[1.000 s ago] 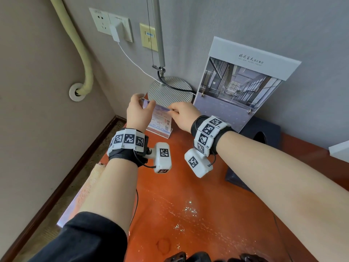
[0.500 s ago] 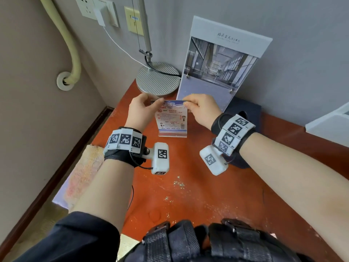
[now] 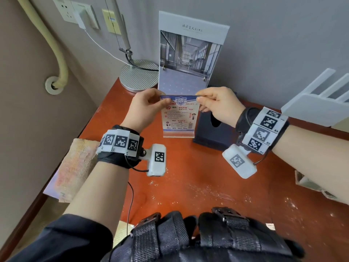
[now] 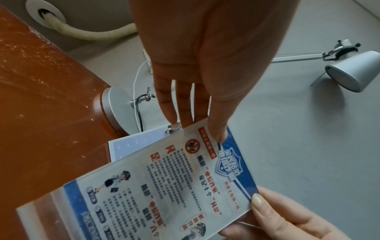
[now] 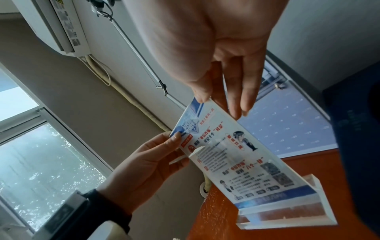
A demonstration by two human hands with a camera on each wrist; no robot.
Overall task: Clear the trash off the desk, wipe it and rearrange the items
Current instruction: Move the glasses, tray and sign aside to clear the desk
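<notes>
**Acrylic sign stand being pulled forward off the back edge**

Both hands are gripping the acrylic sign stand (image 3: 178, 116) by its top corners: left hand (image 3: 145, 108) pinching the top left corner, thumb on the printed face; right hand (image 3: 219, 105) pinching the top right corner. Fingers are curling narrow on the sheet.

Change since a second ago: the stand was sitting up by the lamp base (image 3: 139, 75) at the desk's back left corner; now it is sitting nearer the person, just beside the dark tissue box (image 3: 213, 133) and in front of the tall menu board (image 3: 190, 55). Its clear foot appears to be touching the desk (image 3: 188, 176), though a slight lift cannot be ruled out.

Meaning for the task: rearranging is under way, probably squaring the stand in its spot. White specks are still lying on the desk's front half, and the cloth (image 3: 75, 167) is hanging over the left edge, so wiping looks unfinished.

Wrists are level, forearms reaching forward side by side.
</notes>
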